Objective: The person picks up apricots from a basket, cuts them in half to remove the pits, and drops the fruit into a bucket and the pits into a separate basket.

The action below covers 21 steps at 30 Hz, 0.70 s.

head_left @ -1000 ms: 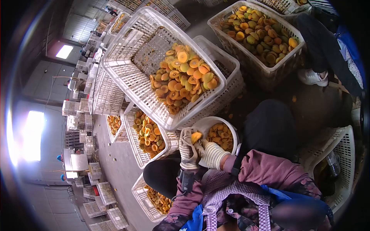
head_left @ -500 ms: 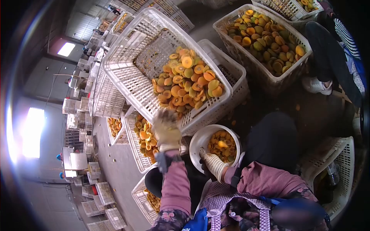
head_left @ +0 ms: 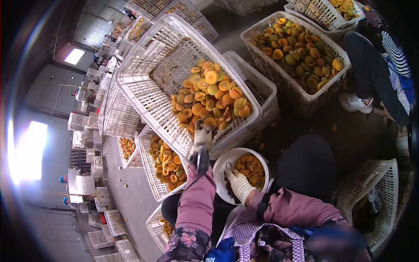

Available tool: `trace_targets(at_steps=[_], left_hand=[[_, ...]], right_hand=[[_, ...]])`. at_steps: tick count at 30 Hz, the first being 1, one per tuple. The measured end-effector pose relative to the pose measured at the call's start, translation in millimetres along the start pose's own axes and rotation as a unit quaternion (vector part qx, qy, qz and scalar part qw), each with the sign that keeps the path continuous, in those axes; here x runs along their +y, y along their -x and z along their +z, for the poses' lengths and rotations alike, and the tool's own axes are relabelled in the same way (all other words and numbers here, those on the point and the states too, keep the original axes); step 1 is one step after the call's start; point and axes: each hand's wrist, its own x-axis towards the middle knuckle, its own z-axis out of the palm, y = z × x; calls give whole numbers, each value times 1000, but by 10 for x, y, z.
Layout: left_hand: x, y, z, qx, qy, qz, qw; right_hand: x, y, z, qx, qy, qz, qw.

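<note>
My left hand point(head_left: 202, 136), in a pale glove with dark fingertips, reaches over the near rim of a large white crate point(head_left: 144, 87). Its fingers are apart at the edge of a heap of halved apricots point(head_left: 209, 94) in that crate. In a striped, cream-coloured glove, my right hand point(head_left: 241, 187) is closed over the left side of a white bucket point(head_left: 222, 192). A small metal loop tool point(head_left: 228, 166) sticks up from its fingers. Orange-brown fruit pieces point(head_left: 251, 169) lie in the bucket, right beside this hand.
Crates of apricot halves stand to the left point(head_left: 168, 161) and at the upper right point(head_left: 301, 56). Another person's leg and white shoe point(head_left: 355, 103) are at the right. A white crate point(head_left: 388, 187) with a clear bottle sits at lower right. Stacked crates line the far left.
My left hand has moved up and slightly right, from over the crate's near rim to the apricot halves inside. My right hand stays at the bucket. The whole view has shifted slightly.
</note>
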Motion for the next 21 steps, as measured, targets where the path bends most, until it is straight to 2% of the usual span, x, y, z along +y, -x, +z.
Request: trace_targets(at_steps=[1, 2, 3, 4, 6, 7, 8, 10, 14, 16, 18, 20, 21], left_hand=[[416, 173, 27, 16, 138, -35, 990], [1186, 419, 185, 40, 495, -233, 836], [1438, 644, 271, 34, 448, -180, 875], [1537, 872, 318, 29, 398, -126, 908], [1444, 1222, 329, -2, 424, -197, 884], [1693, 1351, 367, 7, 420, -166, 892], [1678, 1418, 359, -15, 472, -187, 862], [1677, 1560, 408, 60, 465, -198, 861], [1635, 1670, 414, 82, 418, -154, 891], [1635, 1705, 414, 118, 288, -141, 940], [1559, 1688, 363, 90, 299, -134, 940], [1510, 1664, 269, 67, 310, -129, 940], [1478, 1659, 215, 42, 313, -182, 931]], right_hand=[[-24, -3, 2, 21, 29, -59, 998], [-53, -4, 4, 41, 58, -116, 991], [-139, 53, 14, 25, 30, -117, 992], [-75, -84, -41, 44, 129, -163, 977], [87, -333, -129, 82, 245, -370, 893], [-43, -140, -94, 69, 261, -305, 913], [-24, -134, -101, 66, 264, -303, 913], [10, -91, -103, 83, 410, -288, 861], [-59, 113, -57, 77, 458, -258, 847], [-34, 107, -69, 49, 459, -236, 855], [46, 28, -115, 19, 460, -213, 862], [142, -39, -132, -73, 442, -266, 854], [225, -50, -130, -125, 306, -235, 914]])
